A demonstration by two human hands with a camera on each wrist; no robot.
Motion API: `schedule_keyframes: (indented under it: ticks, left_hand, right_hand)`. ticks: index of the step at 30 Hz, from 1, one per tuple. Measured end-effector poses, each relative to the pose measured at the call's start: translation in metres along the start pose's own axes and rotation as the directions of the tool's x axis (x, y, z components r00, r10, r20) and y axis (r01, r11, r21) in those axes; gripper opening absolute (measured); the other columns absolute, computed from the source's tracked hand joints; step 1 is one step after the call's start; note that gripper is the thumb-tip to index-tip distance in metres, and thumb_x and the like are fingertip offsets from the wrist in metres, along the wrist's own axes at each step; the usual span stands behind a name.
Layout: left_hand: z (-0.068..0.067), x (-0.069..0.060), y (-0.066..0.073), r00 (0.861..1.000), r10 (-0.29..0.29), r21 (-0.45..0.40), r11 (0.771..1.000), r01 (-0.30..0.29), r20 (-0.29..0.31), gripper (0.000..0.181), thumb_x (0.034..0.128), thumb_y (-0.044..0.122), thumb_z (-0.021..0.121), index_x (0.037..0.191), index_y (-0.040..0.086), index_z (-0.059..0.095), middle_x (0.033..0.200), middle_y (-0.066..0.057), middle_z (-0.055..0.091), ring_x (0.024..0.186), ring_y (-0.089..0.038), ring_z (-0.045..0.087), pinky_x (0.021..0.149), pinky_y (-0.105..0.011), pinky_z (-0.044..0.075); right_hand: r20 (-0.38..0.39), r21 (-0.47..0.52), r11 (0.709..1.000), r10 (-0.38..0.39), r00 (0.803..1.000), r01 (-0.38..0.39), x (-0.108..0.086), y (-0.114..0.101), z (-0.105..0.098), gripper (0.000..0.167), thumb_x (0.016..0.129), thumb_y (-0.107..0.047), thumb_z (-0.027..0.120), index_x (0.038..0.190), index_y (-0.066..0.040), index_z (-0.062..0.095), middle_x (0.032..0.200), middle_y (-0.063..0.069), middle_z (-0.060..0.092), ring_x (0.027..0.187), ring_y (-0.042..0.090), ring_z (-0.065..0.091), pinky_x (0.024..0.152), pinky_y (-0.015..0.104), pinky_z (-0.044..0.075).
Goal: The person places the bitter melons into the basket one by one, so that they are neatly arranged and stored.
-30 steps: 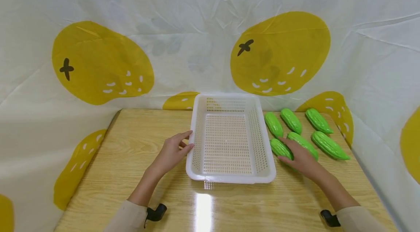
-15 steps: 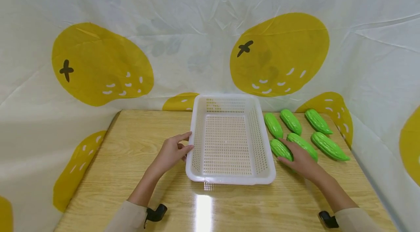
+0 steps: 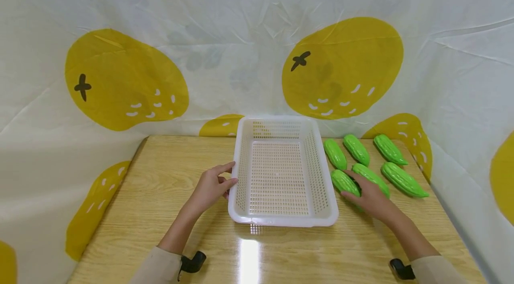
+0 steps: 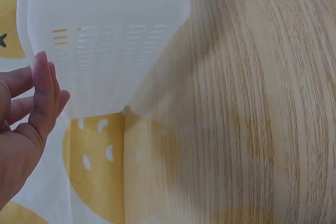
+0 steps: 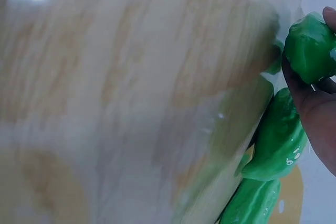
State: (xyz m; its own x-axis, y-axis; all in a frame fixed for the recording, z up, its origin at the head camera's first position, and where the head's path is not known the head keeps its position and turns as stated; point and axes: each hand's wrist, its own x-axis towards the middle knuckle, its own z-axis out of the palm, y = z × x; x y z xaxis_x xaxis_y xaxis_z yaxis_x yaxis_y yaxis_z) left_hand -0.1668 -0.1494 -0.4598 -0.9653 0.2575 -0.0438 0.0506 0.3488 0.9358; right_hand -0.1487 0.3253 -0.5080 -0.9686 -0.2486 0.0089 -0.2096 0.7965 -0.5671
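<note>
A white perforated basket point(image 3: 283, 220) stands in the middle of the table's far part, with nothing inside. At its left rim, the left hand point(image 3: 211, 187) touches the edge with fingertips and thumb; the left wrist view shows the left hand point(image 4: 31, 114) against the basket's wall point(image 4: 105, 51). Right of the basket, the right hand point(image 3: 369, 195) grips a green bumpy gourd point(image 3: 343, 181) between thumb and fingers. In the right wrist view, the right hand point(image 5: 320, 114) is curled round that gourd point(image 5: 310, 48), whose far side is hidden.
Several more green gourds lie right of the basket: one behind point(image 3: 335, 154), one beside the right hand point(image 3: 371, 178), one at the far right point(image 3: 403, 179). The wooden table point(image 3: 168, 159) meets a white cloth with yellow fruit shapes point(image 3: 345, 65) at its back and sides.
</note>
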Motion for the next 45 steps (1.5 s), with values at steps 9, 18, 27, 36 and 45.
schedule_keyframes:
  ticks: [9,18,27,36,45]
  left_hand:
    - [-0.001,-0.001,0.002,1.000,-0.019,-0.001,1.000,0.019,-0.003,0.059,0.0956,0.007,0.074,0.151,0.004,0.052,0.131,-0.018,0.061,0.065,-0.019,0.068,0.057,-0.049,0.065]
    - [-0.001,-0.001,0.001,1.000,-0.020,0.000,1.000,0.020,0.002,0.060,0.0951,0.007,0.074,0.151,0.004,0.052,0.131,-0.018,0.060,0.067,-0.019,0.069,0.056,-0.045,0.065]
    - [-0.001,-0.001,0.000,1.000,-0.021,-0.007,1.000,0.021,0.005,0.061,0.0948,0.008,0.075,0.151,0.004,0.052,0.130,-0.019,0.060,0.067,-0.019,0.069,0.056,-0.044,0.065]
    - [-0.002,-0.002,0.002,1.000,-0.020,-0.008,1.000,0.020,0.008,0.060,0.0951,0.007,0.074,0.151,0.004,0.052,0.131,-0.019,0.060,0.066,-0.019,0.068,0.058,-0.051,0.065]
    - [-0.002,0.000,0.003,1.000,-0.029,-0.012,1.000,0.029,0.008,0.061,0.0952,0.007,0.074,0.152,0.005,0.051,0.130,-0.018,0.060,0.067,-0.019,0.069,0.058,-0.051,0.065]
  right_hand:
    - [-0.042,0.008,1.000,-0.030,0.999,0.030,0.006,-0.007,-0.018,0.074,0.099,-0.029,0.072,0.154,0.006,0.038,0.151,0.036,0.044,0.135,0.058,0.044,0.105,0.073,0.044]
    - [-0.053,-0.023,0.999,-0.030,0.998,0.028,0.015,-0.020,-0.041,0.072,0.101,-0.030,0.070,0.158,-0.003,0.037,0.154,0.035,0.043,0.136,0.059,0.043,0.104,0.076,0.043]
    - [-0.046,-0.042,0.998,-0.049,0.998,0.047,0.029,-0.036,-0.058,0.072,0.099,-0.028,0.072,0.158,-0.004,0.037,0.158,0.034,0.037,0.140,0.059,0.037,0.109,0.077,0.037]
    - [-0.028,-0.063,0.993,-0.099,0.995,0.097,0.042,-0.054,-0.072,0.071,0.100,-0.026,0.071,0.158,-0.004,0.037,0.154,0.031,0.045,0.138,0.055,0.043,0.107,0.074,0.042]
    - [0.022,-0.098,0.985,-0.138,0.990,0.139,0.059,-0.065,-0.076,0.072,0.100,-0.033,0.070,0.159,-0.008,0.037,0.151,0.025,0.051,0.130,0.049,0.055,0.102,0.068,0.050]
